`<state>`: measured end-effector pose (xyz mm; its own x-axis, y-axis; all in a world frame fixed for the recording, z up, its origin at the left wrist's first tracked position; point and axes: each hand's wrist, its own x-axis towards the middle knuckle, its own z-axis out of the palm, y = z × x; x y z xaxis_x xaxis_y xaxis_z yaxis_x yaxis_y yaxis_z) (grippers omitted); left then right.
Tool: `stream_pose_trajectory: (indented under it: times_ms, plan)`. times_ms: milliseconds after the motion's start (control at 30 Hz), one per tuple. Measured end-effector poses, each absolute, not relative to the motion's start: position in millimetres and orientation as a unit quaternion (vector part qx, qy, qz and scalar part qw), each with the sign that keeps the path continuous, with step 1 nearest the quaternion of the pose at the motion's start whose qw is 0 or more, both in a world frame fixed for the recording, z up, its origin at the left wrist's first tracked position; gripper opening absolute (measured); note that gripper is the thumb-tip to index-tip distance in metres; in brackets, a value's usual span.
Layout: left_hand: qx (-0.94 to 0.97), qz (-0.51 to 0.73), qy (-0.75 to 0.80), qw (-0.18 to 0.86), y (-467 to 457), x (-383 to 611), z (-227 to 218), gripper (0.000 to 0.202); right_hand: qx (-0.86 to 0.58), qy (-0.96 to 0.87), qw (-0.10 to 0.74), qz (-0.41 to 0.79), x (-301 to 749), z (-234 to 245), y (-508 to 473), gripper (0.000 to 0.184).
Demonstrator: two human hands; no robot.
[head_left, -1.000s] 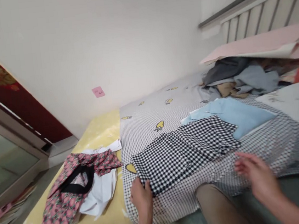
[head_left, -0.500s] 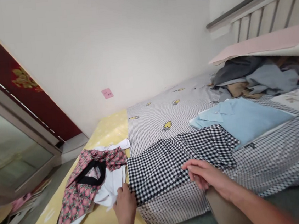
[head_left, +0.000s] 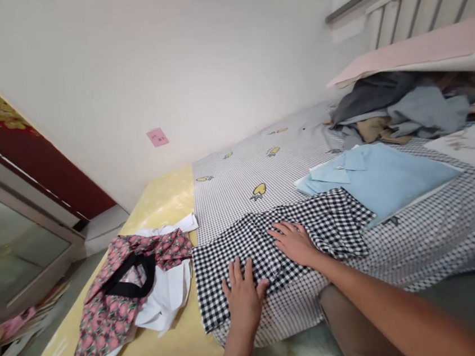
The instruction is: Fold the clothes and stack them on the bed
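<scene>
A black-and-white checked garment (head_left: 214,282), folded into a long strip, lies along the near side of the bed. On its left part my left hand (head_left: 244,293) rests flat with the fingers spread. Farther right, my right hand (head_left: 294,243) lies palm down on the middle of the same cloth, fingers stretched out. Left of the garment is a pink flowered top (head_left: 107,310) with a black neckband, spread over white cloth (head_left: 167,296). A folded light blue shirt (head_left: 377,177) lies behind the garment's right end, which borders it.
The bed carries a checked sheet (head_left: 230,193) and a yellow cover (head_left: 167,194) on the left. Heaped grey and brown clothes (head_left: 420,102) sit at the back right under a pink board-like sheet (head_left: 415,51). A wall (head_left: 208,62) bounds the far side.
My left hand has moved right from the garment's left edge onto its surface. My right hand has gone from a loose curl above the cloth to lying flat on it. The view has shifted slightly.
</scene>
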<state>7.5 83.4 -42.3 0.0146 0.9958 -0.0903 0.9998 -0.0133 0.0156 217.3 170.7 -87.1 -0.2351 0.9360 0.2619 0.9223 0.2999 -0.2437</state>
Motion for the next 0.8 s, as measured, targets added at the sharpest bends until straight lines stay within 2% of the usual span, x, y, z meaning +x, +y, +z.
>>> stream_pose_trajectory:
  times_ms: [200, 300, 433, 500, 600, 667, 800]
  plan:
    - [0.722, -0.048, 0.689, 0.037, 90, 24, -61, 0.081, -0.606, -0.775, 0.172, 0.044, 216, -79, 168, 0.047]
    - [0.722, -0.025, 0.691, 0.040, 90, 22, -67, 0.080, -0.622, -0.762, 0.160, 0.088, 212, -72, 169, 0.045]
    - [0.720, 0.026, 0.692, 0.057, 88, 20, -71, 0.080, -0.644, -0.737, 0.136, 0.151, 189, -55, 170, 0.054]
    - [0.718, 0.078, 0.690, 0.051, 83, 18, -74, 0.080, -0.648, -0.720, 0.163, 0.186, 173, -47, 169, 0.048]
    - [0.738, 0.199, 0.645, 0.005, 66, 14, -83, 0.056, -0.658, -0.667, 0.225, 0.268, 148, -37, 169, 0.050]
    - [0.783, 0.275, 0.557, -0.026, 50, 12, -86, 0.039, -0.645, -0.648, 0.250, 0.319, 133, -30, 170, 0.047]
    - [0.853, 0.309, 0.421, -0.019, 33, 15, -77, 0.039, -0.562, -0.638, 0.315, 0.421, 99, -3, 174, 0.043]
